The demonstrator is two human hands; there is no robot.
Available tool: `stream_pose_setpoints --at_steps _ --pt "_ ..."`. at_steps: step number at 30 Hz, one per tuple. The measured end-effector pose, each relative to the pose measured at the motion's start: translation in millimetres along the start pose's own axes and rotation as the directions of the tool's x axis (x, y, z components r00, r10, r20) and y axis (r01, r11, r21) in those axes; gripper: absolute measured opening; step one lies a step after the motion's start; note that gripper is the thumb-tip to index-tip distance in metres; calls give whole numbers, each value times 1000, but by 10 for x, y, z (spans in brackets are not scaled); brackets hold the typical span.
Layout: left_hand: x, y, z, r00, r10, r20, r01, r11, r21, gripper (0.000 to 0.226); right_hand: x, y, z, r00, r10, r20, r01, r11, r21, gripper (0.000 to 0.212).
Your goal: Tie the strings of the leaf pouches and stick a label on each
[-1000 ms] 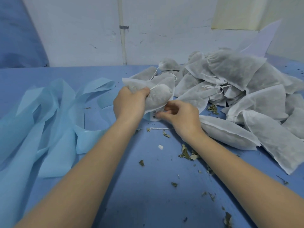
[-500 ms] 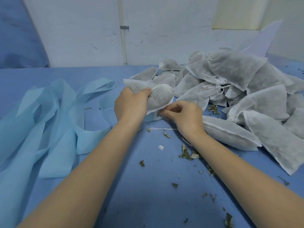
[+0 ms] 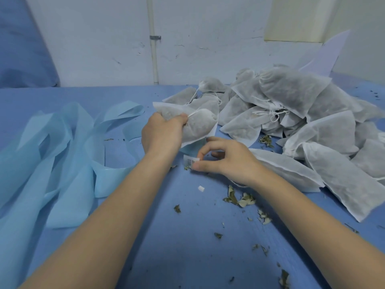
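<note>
Forearms enter from the 6 o'clock edge, bare, and converge toward frame centre over the blue table covering (image 3: 187, 257). The left hand (image 3: 161, 134) is raised off the surface, knuckles toward the camera, with fingers and thumb clamped on the gathered neck of a white non-woven leaf pouch (image 3: 199, 127). The pouch body extends from the grip toward 3 o'clock; its open top flares toward 11 o'clock above the fist. A white drawstring (image 3: 192, 114) emerges at the thumb, running toward 2 o'clock. Dark leaf matter shows through the fabric, and the pouch looks full and rounded.

The right hand (image 3: 226, 158) sits low, at 5 o'clock of the held pouch. Thumb and index fingertip are pinched together on a small white printed label (image 3: 189, 162), which projects from the pinch toward 9 o'clock. The remaining fingers curl loosely and stay apart from the label. The label is just below the pouch's lower corner and does not touch it.

A heap of similar filled white pouches (image 3: 302, 122) occupies the table from 1 to 4 o'clock. Curled light-blue backing strips (image 3: 68, 159) lie at 9 o'clock. Dry leaf fragments (image 3: 239, 199) are scattered at 5 o'clock of the hands.
</note>
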State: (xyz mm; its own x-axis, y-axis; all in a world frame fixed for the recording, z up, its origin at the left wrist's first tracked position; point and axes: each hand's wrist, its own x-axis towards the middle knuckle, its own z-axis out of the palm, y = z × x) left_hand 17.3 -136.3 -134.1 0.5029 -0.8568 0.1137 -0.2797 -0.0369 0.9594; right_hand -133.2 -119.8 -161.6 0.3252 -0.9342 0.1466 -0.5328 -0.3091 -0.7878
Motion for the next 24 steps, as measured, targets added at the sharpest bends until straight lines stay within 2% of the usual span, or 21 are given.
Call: stream_pose_setpoints --at_steps 3,5,7,10,14,17,22,24 --pt "8 26 -33 1000 18 0 -18 997 -70 35 -36 -89 -127 997 -9 -81 9 1000 1 21" --pt "-4 52 -73 997 74 13 -71 989 -128 27 -56 -146 -224 981 -70 -183 80 996 48 23" --pt "-42 79 -110 981 166 102 -148 976 -162 26 -79 -197 -293 958 -143 -248 167 983 78 20" --pt "-118 105 -147 904 307 296 -264 948 -178 35 -90 -236 -332 935 -201 -292 226 973 55 18" --pt "-213 131 -133 822 381 423 -364 923 -126 49 -73 -214 -389 930 -208 -303 219 976 4 15" --pt "-222 131 -123 788 390 477 -367 919 -145 50 -69 -189 -413 929 -185 -320 218 974 68 14" --pt "-193 136 -161 715 397 575 -314 918 -242 31 -57 -187 -383 952 -127 -277 191 958 216 20" --pt "-177 134 -161 705 380 599 -254 924 -288 29 -55 -194 -380 951 -105 -292 173 960 220 21"
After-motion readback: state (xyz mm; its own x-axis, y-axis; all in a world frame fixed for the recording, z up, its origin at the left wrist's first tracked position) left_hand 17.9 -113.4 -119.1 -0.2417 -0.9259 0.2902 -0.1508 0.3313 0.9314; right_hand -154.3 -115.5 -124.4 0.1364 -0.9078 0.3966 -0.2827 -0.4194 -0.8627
